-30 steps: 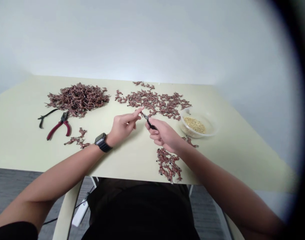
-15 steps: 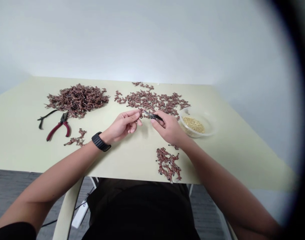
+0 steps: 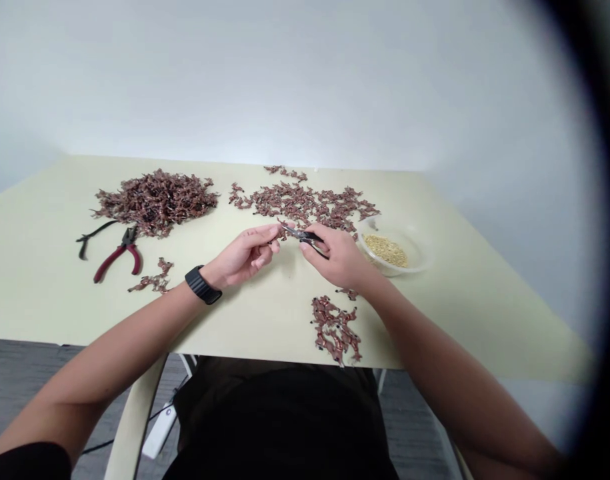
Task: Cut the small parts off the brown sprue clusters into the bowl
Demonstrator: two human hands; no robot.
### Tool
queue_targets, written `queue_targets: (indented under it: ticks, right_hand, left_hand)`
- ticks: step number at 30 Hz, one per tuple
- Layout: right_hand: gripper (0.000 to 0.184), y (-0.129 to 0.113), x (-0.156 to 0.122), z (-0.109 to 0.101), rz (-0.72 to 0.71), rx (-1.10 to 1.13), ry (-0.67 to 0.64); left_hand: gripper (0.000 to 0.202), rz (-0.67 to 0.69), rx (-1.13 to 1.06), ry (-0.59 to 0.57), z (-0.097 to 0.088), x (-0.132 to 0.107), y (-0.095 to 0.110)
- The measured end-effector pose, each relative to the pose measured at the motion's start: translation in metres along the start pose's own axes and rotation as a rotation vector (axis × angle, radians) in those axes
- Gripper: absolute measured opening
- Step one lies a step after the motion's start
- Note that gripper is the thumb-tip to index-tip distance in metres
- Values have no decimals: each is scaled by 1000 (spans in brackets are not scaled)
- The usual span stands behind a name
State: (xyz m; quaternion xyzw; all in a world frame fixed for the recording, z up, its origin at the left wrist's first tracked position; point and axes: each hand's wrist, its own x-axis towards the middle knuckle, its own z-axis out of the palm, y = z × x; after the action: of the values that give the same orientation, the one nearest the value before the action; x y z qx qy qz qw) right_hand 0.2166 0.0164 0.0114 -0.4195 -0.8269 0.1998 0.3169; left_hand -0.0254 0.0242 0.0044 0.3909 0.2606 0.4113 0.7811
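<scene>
Snips (image 3: 305, 235) with black handles sit clamped in the right hand (image 3: 332, 257), their short blades pointing toward the left hand (image 3: 247, 253). The hands are close together, with the left fingertips (image 3: 272, 230) pinched up at the blade tips; whatever those fingertips hold is too small to tell. Just beyond the hands spreads a loose scatter of copper-coloured metal pieces (image 3: 305, 207), and a clump of the same pieces (image 3: 335, 330) lies below the right hand, nearer the body. Past the right hand stands a clear bowl (image 3: 419, 257) of small golden bits (image 3: 385, 251). Left of the left hand lie a big heap of the pieces (image 3: 155, 203), a smaller clump (image 3: 152, 281), red-handled pliers (image 3: 119, 257) and a thin black-handled tool (image 3: 92, 233), all on the pale green counter (image 3: 265, 320). A black wristwatch (image 3: 201, 285) circles the left wrist.
</scene>
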Motion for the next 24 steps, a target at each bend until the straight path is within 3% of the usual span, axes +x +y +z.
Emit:
queue_targets:
  ticks: [8, 16, 20, 24]
  right_hand:
    - [22, -1, 0, 0, 12, -9, 7]
    - [23, -2, -2, 0, 58, 50, -11]
    - [27, -7, -2, 9, 127, 191, -8]
    - [35, -19, -2, 18, 311, 573, -66]
  left_hand:
    - [31, -22, -85, -11, 1, -1, 0]
    - [41, 12, 14, -3, 2, -1, -2]
    - [57, 148, 240, 64, 6, -2, -10]
    - [58, 433, 671, 169, 0, -2, -19]
